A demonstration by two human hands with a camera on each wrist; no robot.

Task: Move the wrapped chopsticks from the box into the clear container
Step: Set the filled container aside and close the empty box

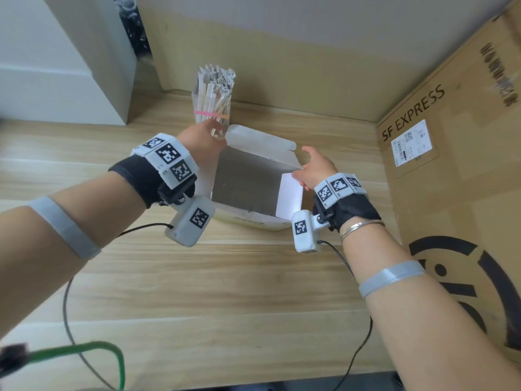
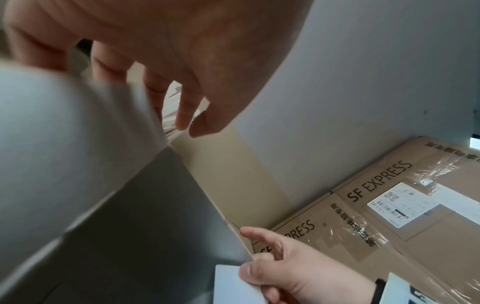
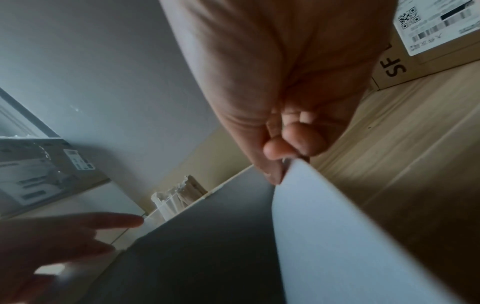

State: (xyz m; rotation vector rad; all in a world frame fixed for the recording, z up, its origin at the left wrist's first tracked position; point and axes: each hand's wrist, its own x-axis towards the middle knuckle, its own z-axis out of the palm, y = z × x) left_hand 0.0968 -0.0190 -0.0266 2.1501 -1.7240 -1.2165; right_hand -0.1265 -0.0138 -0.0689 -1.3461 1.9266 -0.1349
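Observation:
A clear container [image 1: 212, 112] stands at the back of the wooden table, packed with upright wrapped chopsticks [image 1: 215, 80] bound by a pink band. Right in front of it sits the open white box [image 1: 262, 141]; its inside shows dark grey, and I see no chopsticks in it. My left hand [image 1: 203, 139] is at the box's far left corner beside the container's base, fingers [image 2: 182, 115] loosely straight and holding nothing. My right hand [image 1: 317, 167] pinches the box's white right flap [image 1: 290, 193] between thumb and fingers [image 3: 285, 152].
A large SF Express cardboard carton [image 1: 451, 165] walls off the right side. A white block [image 1: 56, 66] stands at the back left. A beige wall panel runs behind the container. Black cables and a green cable [image 1: 84, 348] hang near the table's front edge.

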